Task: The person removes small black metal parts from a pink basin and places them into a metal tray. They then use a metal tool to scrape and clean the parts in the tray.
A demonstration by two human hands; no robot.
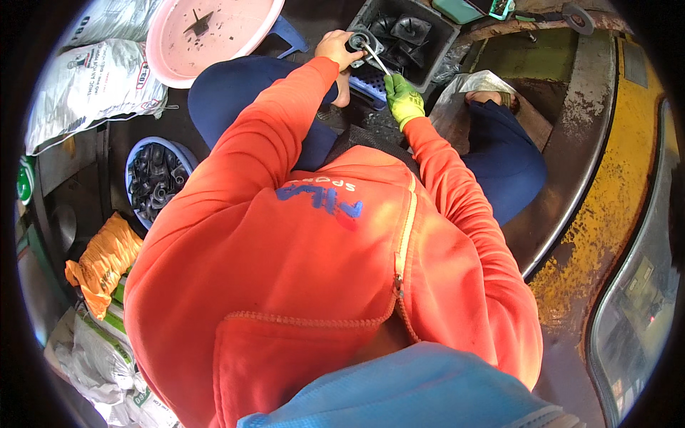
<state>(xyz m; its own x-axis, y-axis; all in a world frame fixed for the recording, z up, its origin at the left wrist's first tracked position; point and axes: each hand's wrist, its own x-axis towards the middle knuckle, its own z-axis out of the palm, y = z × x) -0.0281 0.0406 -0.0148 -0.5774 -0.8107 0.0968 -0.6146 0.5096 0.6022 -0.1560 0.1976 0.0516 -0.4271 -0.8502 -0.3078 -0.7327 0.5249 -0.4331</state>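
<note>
your left hand (334,50) grips one dark round part (356,42); your gloved right hand (404,100) holds one slim metal tool (376,59).

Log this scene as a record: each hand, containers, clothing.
Left hand: bare, holding a dark gray round part
Right hand: yellow-green gloved, holding a slim silvery rod, tip at that part
Containers: round pink basin, upper left; round blue basket of black pieces, left; rectangular dark gray crate of black pieces, top
Clothing: orange zip jacket

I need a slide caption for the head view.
Bare left hand holds a dark part; gloved right hand holds a thin tool to it.
</note>
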